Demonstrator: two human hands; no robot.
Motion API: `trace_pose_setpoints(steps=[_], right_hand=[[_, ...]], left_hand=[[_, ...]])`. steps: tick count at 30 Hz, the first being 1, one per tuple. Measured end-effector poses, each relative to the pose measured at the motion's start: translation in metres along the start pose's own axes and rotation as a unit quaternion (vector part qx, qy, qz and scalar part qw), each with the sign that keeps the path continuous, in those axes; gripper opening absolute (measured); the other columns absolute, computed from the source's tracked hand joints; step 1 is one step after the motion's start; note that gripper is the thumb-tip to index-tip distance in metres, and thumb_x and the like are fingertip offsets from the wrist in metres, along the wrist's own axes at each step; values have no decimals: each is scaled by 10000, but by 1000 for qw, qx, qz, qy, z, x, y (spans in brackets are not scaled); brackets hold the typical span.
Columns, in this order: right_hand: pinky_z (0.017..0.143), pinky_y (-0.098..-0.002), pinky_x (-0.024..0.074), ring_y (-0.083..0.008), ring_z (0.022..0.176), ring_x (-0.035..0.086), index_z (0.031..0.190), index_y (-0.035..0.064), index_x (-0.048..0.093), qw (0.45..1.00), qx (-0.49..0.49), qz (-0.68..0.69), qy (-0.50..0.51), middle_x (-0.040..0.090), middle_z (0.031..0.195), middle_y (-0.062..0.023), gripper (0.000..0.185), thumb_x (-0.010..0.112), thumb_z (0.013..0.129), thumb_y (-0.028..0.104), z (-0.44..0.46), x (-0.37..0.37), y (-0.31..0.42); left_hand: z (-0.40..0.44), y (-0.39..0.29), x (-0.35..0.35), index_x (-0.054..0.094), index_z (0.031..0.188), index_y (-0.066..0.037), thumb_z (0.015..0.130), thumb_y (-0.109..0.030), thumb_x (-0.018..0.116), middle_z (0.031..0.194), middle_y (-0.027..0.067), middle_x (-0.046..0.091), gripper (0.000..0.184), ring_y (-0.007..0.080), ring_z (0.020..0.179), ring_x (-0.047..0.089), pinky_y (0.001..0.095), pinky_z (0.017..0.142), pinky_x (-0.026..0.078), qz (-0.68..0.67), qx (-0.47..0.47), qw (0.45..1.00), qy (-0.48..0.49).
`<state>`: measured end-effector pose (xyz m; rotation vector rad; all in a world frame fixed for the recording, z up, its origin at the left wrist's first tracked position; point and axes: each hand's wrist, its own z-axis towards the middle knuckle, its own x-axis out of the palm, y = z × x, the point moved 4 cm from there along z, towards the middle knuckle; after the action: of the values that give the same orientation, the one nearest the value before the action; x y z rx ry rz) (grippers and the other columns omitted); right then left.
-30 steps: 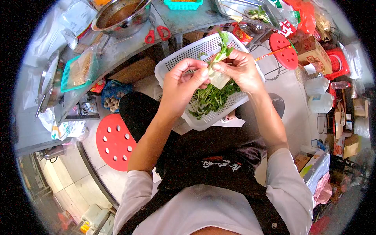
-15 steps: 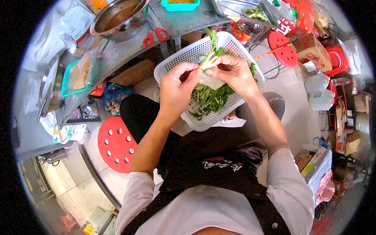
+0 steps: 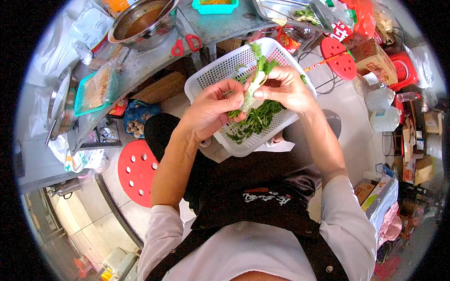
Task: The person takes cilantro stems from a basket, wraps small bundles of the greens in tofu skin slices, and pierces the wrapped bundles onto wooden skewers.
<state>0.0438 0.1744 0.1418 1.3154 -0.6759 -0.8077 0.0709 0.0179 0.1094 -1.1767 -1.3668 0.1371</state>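
Note:
A small bundle of leafy greens wrapped in a thin pale sheet (image 3: pixel 253 89) is held between both hands above a white perforated basket (image 3: pixel 199 84). My left hand (image 3: pixel 215 105) pinches its lower left side, fingers closed round the sheet. My right hand (image 3: pixel 288 89) grips the other side with thumb and fingers. Green leaves stick out of the top of the roll. Loose green herbs (image 3: pixel 258 122) lie in the basket below, which rests at my lap.
On the grey table (image 3: pixel 225 23) are a metal bowl (image 3: pixel 140 23), red scissors (image 3: pixel 186 44), teal baskets and a metal tray (image 3: pixel 295 11). Red stools (image 3: pixel 136 173) stand at left and at upper right. Boxes and plastic jugs (image 3: pixel 385 119) line the right side.
The wrapped bundle has become a narrower, tighter roll, and less of the pale sheet hangs loose. My left hand has turned and its fingers have shifted along the roll.

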Motion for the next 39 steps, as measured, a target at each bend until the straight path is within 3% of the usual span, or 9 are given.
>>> trace_pose_setpoints(steps=[3,6,9,12,15,24,27,33,39], right_hand=[[761,-249,468,-67,813,570,929,56,658,999,-27,14,17,649,857,7,135,666,798,89,-2,2,1],[739,-248,467,-62,783,564,912,57,653,1000,-26,-4,-2,639,827,18,126,670,802,114,-3,5,7],[712,-249,469,-61,752,560,896,50,651,997,-1,-63,-51,632,803,15,130,674,802,137,-5,1,4],[684,-246,472,-62,732,560,890,43,653,987,-16,-132,-86,633,787,5,137,674,802,146,-5,0,3],[672,-244,477,-63,726,565,885,37,657,973,-26,-196,-116,637,778,-7,131,671,803,138,-6,4,10],[744,-239,478,-75,788,583,951,32,652,998,-16,-68,-1,653,827,-22,161,663,803,94,-7,7,18],[721,-245,481,-80,772,585,925,37,659,991,-30,-126,-18,651,813,-35,146,671,797,105,-7,4,14],[630,-259,470,-86,679,574,839,26,665,973,-25,-205,-102,631,745,-56,152,698,779,161,-9,0,17],[582,-284,447,-108,623,548,808,12,632,957,-11,-246,-155,601,705,-93,209,705,776,204,-11,-2,4]], left_hand=[[-2,4,2,547,889,-89,825,-135,641,824,2,558,122,114,694,552,266,644,497,-61,-61,992,87],[-4,4,8,546,885,-78,827,-130,639,821,7,567,121,115,677,562,253,616,497,-58,-35,996,59],[-4,-2,6,561,930,-65,819,-180,656,814,13,589,186,116,664,572,233,573,463,112,96,989,-30],[-7,-9,10,583,899,-34,825,-174,647,766,21,602,170,108,642,578,236,583,471,233,159,955,-96],[-7,-11,9,603,888,-19,830,-183,639,735,21,608,177,100,606,571,229,589,464,244,167,947,-121],[-6,2,5,600,986,-40,814,-207,639,818,30,597,243,116,695,564,229,603,454,36,-76,995,60],[-6,-1,10,584,941,-21,825,-162,637,798,38,597,190,118,661,566,243,593,458,21,-56,998,10],[-8,-12,12,610,945,-9,807,-135,660,796,34,622,193,93,672,582,232,619,472,253,154,952,-76],[-8,-19,12,621,871,5,806,-116,659,742,41,625,142,94,637,583,225,602,471,276,157,939,-128]])
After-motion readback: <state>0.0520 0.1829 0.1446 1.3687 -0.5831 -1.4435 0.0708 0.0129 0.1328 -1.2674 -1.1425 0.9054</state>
